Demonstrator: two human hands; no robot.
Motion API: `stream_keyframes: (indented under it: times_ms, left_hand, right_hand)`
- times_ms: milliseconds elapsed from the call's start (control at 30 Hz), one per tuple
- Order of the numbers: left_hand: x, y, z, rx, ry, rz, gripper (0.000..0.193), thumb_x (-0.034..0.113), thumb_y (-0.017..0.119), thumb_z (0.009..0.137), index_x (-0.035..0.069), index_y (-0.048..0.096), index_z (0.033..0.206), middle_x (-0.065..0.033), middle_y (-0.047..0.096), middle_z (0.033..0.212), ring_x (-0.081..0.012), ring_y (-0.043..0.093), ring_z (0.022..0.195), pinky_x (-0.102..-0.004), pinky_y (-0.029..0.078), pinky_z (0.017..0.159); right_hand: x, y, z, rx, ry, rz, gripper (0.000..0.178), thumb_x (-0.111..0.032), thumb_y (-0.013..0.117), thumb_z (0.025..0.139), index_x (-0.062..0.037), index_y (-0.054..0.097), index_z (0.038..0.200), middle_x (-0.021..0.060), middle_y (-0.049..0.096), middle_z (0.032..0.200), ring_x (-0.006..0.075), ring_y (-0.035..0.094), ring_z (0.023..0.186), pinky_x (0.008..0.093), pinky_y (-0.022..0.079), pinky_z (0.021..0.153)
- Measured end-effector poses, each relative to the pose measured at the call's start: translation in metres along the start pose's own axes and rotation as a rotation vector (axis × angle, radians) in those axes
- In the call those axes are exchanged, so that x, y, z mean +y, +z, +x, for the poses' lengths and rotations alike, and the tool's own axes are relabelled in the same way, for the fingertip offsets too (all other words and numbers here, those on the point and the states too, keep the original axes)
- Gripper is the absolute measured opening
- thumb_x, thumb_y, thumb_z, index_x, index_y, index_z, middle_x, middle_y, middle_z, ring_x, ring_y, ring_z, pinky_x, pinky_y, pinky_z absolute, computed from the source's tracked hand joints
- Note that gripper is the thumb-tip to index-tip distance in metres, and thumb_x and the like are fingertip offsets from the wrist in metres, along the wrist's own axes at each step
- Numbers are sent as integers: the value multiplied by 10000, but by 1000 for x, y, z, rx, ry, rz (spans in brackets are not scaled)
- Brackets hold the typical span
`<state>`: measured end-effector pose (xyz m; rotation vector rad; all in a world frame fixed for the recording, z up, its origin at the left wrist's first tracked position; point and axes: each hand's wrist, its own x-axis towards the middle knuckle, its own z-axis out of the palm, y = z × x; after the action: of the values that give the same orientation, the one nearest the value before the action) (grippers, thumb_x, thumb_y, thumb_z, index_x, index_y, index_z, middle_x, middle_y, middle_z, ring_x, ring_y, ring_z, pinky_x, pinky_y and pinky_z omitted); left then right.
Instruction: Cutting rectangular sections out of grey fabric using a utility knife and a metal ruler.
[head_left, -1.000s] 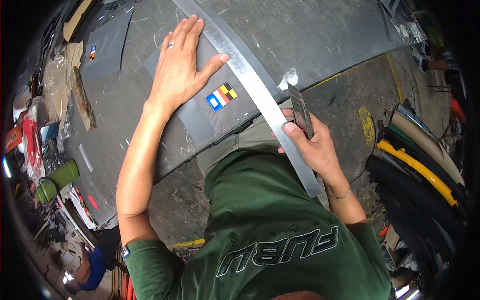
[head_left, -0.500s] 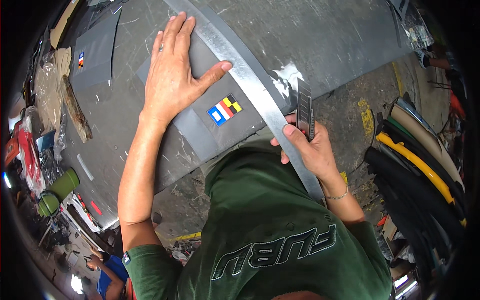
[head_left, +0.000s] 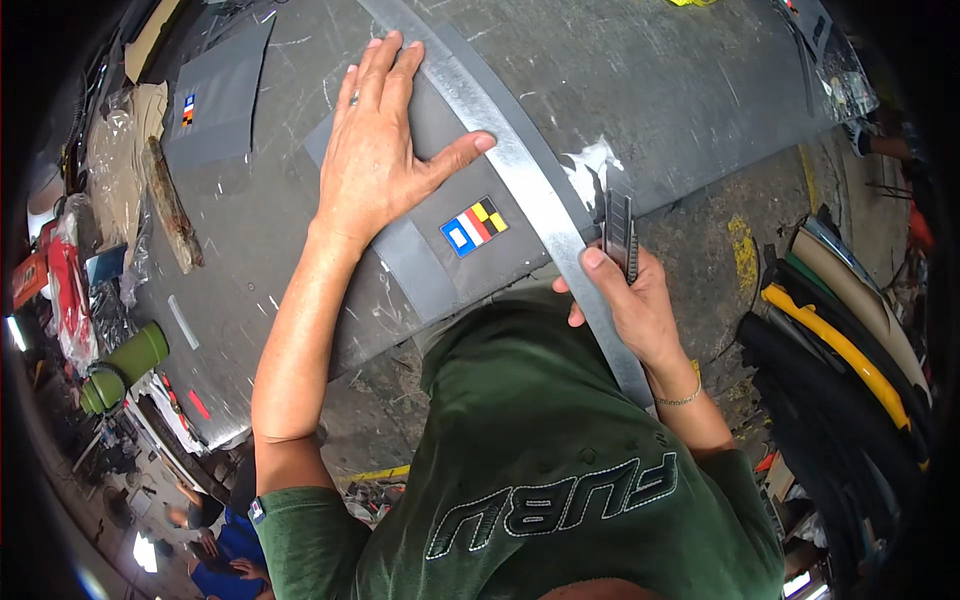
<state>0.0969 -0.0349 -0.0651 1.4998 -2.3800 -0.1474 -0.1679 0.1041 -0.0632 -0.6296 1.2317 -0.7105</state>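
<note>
My left hand lies flat with fingers spread on a dark grey sheet, its fingertips and thumb tip at the edge of a long metal ruler. The ruler crosses the sheet and sticks out past the table's near edge. My right hand grips that near end, thumb on top and fingertips showing at the far side. The same hand holds a snap-off utility knife, blade pointing away from me. A colourful flag-like patch sits on the sheet between my left hand and the ruler.
The dark, scratched table bears another grey sheet with a patch, a wooden stick and a white scuffed spot. At left is a green roll. Rolls of material stand at right. Other people work at lower left.
The whole view has shifted a little, so things appear further right and lower. Both hands keep their places on the sheet and ruler. The knife stays in my right hand.
</note>
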Motion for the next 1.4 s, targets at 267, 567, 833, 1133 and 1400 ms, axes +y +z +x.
stream_keyframes:
  times_ms: [267, 567, 833, 1133, 1400]
  left_hand:
    - [-5, 3, 1, 28, 1, 46, 1071, 715, 793, 753, 3, 496, 1496, -273, 393, 1591, -419, 327, 1518, -525, 253, 1261]
    - [-5, 4, 0, 49, -7, 36, 1091, 742, 788, 734, 9, 507, 1491, -269, 411, 1588, -407, 334, 1521, -518, 248, 1265]
    - [-6, 5, 1, 46, -1, 40, 1112, 766, 774, 729, 4, 504, 1492, -268, 404, 1595, -400, 329, 1527, -514, 239, 1269]
    - [-8, 6, 1, 40, 13, 49, 1100, 757, 763, 750, -14, 499, 1490, -277, 401, 1593, -408, 311, 1532, -514, 232, 1272]
    - [-10, 7, 0, 49, 11, 36, 1108, 771, 754, 746, -12, 501, 1488, -281, 404, 1589, -411, 313, 1531, -507, 235, 1271]
  right_hand:
    - [1, 2, 4, -1, -74, -1, 284, -291, 643, 1043, -8, 649, 1018, 112, 741, 829, 123, 651, 564, 263, 526, 521]
    - [8, 0, 5, -21, -106, 36, 244, -253, 639, 1046, -11, 658, 1058, 105, 737, 832, 117, 641, 564, 262, 525, 521]
    - [10, -1, 6, -43, -129, 67, 219, -228, 637, 1046, -12, 645, 1078, 115, 736, 845, 115, 637, 566, 263, 526, 525]
    - [11, 0, 6, -51, -146, 71, 222, -231, 634, 1048, -12, 641, 1077, 118, 735, 842, 116, 634, 565, 262, 523, 525]
    - [8, -1, 6, -52, -126, 26, 277, -291, 649, 1046, -17, 641, 1081, 115, 733, 832, 117, 631, 560, 263, 516, 520]
